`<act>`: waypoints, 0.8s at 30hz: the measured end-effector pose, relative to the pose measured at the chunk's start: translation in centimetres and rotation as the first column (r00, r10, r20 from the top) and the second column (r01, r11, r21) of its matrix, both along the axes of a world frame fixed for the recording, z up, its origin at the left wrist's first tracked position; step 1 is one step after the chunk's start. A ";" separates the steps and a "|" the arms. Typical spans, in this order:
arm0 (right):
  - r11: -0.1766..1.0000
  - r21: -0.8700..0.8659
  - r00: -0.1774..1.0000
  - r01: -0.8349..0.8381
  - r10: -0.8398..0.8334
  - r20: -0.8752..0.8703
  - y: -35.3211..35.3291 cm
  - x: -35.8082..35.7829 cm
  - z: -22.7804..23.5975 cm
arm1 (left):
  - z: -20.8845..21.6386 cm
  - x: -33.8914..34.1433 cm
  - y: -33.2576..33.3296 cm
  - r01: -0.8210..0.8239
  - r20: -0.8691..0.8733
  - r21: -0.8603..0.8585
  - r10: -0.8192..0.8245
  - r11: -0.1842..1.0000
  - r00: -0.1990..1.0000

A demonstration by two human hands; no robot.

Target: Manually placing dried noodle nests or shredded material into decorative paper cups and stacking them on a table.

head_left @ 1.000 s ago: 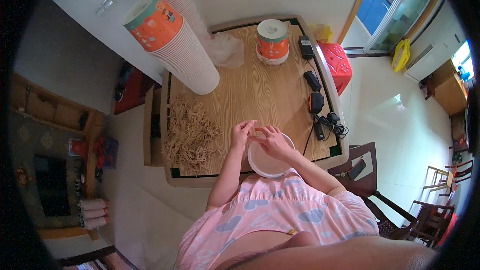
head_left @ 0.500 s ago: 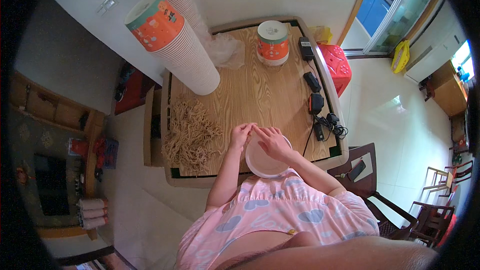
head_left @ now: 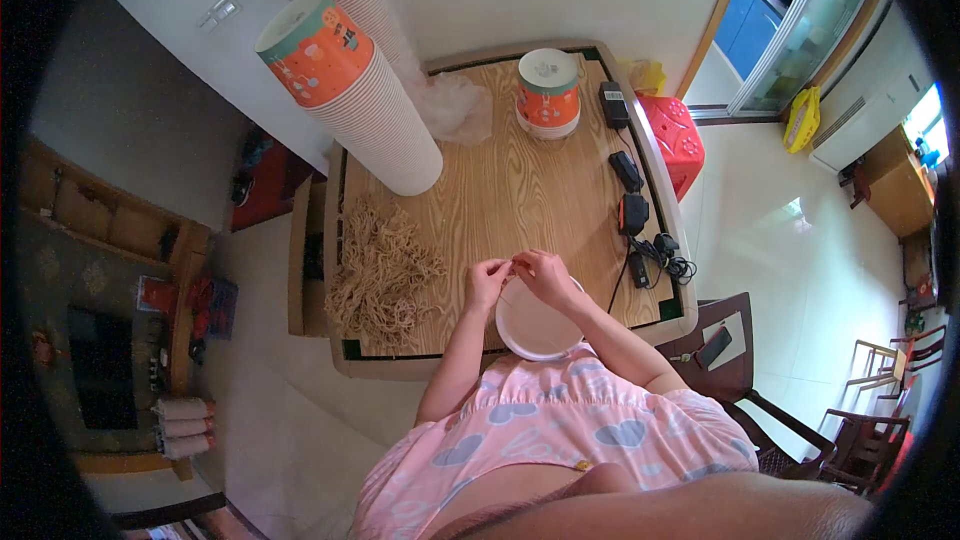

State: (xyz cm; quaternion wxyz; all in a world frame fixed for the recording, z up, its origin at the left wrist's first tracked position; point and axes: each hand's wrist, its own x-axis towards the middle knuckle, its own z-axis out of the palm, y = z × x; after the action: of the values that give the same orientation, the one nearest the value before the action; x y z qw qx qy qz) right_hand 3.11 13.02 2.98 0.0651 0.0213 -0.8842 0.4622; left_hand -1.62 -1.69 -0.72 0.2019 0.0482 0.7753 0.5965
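Observation:
A white paper bucket [head_left: 540, 325] is at the near table edge against my lap, its round mouth facing up at me. At its far rim my left hand [head_left: 486, 283] and my right hand [head_left: 545, 276] meet, fingertips pinched close together. Whatever lies between the fingertips is too small to make out. To the left of my hands is a tangled heap of tan cords [head_left: 380, 275]. Behind it leans a tall nested stack of paper buckets [head_left: 385, 120], the end one orange and green. A short upside-down stack of the same buckets [head_left: 549, 95] stands at the far side.
Along the table's right edge lie black power adapters [head_left: 632, 212] and coiled cable [head_left: 668, 258]. Clear plastic wrap [head_left: 455, 105] sits at the back. A red stool [head_left: 672, 140] stands beyond the right edge, and a dark chair [head_left: 715, 340] holds a phone [head_left: 713, 348].
The fingers of my right hand, stretched across the bucket's rim before, are now drawn in to a pinch by the left fingertips. The bucket has shifted slightly.

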 end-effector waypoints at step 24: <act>0.987 -0.091 0.991 0.132 -0.134 -0.020 0.3 -0.3 -0.3 | 1.4 -0.2 1.7 -0.155 0.129 0.159 0.135 0.975 0.982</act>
State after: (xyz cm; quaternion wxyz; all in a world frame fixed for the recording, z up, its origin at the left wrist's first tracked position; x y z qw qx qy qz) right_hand 2.81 13.37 2.71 0.1084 -0.0347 -0.8610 0.4956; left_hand -1.84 -0.03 0.70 0.1982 -0.0269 0.7104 0.6748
